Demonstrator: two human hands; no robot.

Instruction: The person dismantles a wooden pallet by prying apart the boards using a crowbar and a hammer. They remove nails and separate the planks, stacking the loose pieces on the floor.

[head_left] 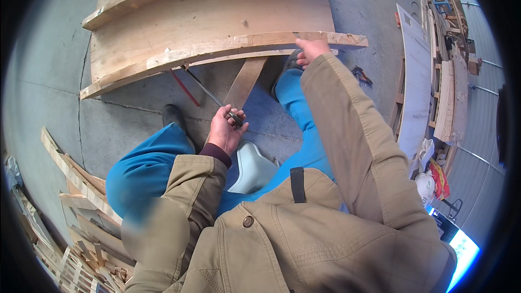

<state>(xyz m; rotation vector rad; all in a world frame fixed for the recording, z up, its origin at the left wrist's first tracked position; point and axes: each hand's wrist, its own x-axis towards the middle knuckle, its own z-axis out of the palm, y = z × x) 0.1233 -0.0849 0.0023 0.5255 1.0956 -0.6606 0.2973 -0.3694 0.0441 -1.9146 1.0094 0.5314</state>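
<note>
My left hand [225, 131], palm turned up, is closed around the dark grip of a long tool with a slim metal shaft [205, 87]. The shaft points up and left, and its dark far end is close to the lower edge of a wooden panel [211, 13]. My right hand [313, 51] is at the front beam [233, 43] of that panel, near its right end. Its index finger reaches onto the beam while the other fingers curl in; whatever they pinch is too small to make out. Beneath the beam a wooden board [247, 81] slants down.
A thin red bar [185, 88] lies below the panel. Pliers-like tools [361, 76] rest on the floor at right. Between my legs is a pale plastic seat [254, 168]. Scrap wood [89, 190] piles up at left; a white sheet [412, 76] and boards lean at right.
</note>
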